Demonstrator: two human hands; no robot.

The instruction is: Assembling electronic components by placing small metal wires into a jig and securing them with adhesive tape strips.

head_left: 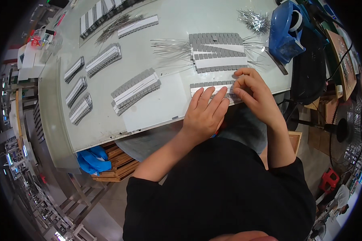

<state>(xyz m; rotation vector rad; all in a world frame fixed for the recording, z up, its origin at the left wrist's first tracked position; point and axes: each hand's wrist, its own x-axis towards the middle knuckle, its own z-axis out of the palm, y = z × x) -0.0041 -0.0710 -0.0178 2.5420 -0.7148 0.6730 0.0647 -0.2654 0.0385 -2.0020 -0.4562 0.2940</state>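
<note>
Near the table's front edge lies a short strip of grey blocks with a white band (pixel 210 85). My left hand (pixel 205 112) rests on it from the near side, its fingers stretched out and slightly apart over the white band; its thumb is hidden. At the strip's right end is my right hand (pixel 258 94), with thumb and index fingertip brought together against it. Anything pinched there is too small to make out. Just beyond lies a larger stack of such strips (pixel 221 62), with thin metal wires (pixel 173 47) sticking out at both ends.
Several more grey-and-white stacks (pixel 137 90) lie on the left of the table (pixel 173 20). A blue tape dispenser (pixel 284 32), a tangle of silvery wire (pixel 254 21) and a flat metal ruler-like bar (pixel 276 62) are at the right. A fan (pixel 343 128) stands beyond the table's right.
</note>
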